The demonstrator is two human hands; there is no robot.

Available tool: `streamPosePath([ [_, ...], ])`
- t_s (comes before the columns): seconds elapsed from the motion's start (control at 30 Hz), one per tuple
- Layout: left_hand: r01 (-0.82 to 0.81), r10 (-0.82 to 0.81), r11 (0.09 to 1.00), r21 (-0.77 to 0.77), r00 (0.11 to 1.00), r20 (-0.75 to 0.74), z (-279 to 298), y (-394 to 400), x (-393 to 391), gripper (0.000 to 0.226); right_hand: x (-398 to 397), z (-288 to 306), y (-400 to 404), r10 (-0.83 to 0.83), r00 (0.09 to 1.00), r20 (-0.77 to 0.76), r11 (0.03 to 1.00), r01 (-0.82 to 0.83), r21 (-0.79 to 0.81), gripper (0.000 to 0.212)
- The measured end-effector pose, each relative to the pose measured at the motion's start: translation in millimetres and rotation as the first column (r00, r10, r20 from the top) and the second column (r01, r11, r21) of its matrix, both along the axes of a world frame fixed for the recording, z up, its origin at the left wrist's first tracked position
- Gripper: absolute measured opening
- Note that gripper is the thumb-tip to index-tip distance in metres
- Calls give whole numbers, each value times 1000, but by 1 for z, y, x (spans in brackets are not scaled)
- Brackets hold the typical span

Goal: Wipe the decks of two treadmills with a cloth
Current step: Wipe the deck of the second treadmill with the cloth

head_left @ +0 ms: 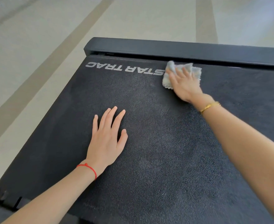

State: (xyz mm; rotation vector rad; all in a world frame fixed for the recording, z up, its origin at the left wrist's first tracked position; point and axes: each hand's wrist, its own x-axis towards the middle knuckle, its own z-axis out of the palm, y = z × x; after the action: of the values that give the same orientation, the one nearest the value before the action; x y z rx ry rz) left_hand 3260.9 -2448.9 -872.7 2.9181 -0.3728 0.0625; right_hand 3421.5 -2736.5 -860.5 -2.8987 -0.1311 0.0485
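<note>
The cloth [181, 73] lies at the far edge of the treadmill deck [149, 143], pressed flat under the right hand [185, 85], fingers spread straight. The left hand [108, 139] rests open nearer, holding nothing. Wiping looks underway; next likely calls for a sweep across the unwiped belt.

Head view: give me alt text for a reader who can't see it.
A right hand presses a pale cloth flat on a black treadmill deck, near its far edge beside the white STAR TRAC lettering. The left hand rests flat on the deck nearer the camera; pale floor lies beyond.
</note>
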Motion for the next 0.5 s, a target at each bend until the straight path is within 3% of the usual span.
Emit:
streamPosePath([
  [0.2,-7,7,1000,-14,1000,19,-3,1,-1,58,-99,-9,35,360,933,29,930,-361,74,49],
  [0.27,-9,9,1000,-22,1000,22,-4,1,-1,57,-98,-8,18,325,945,23,941,-326,92,48],
  [0.4,-10,11,1000,-23,1000,27,-6,2,0,56,-82,-5,-12,52,998,-35,995,-48,84,48],
  [0.5,-16,16,1000,-16,999,33,-6,1,-1,56,-104,-4,6,24,999,-48,997,-20,77,49],
])
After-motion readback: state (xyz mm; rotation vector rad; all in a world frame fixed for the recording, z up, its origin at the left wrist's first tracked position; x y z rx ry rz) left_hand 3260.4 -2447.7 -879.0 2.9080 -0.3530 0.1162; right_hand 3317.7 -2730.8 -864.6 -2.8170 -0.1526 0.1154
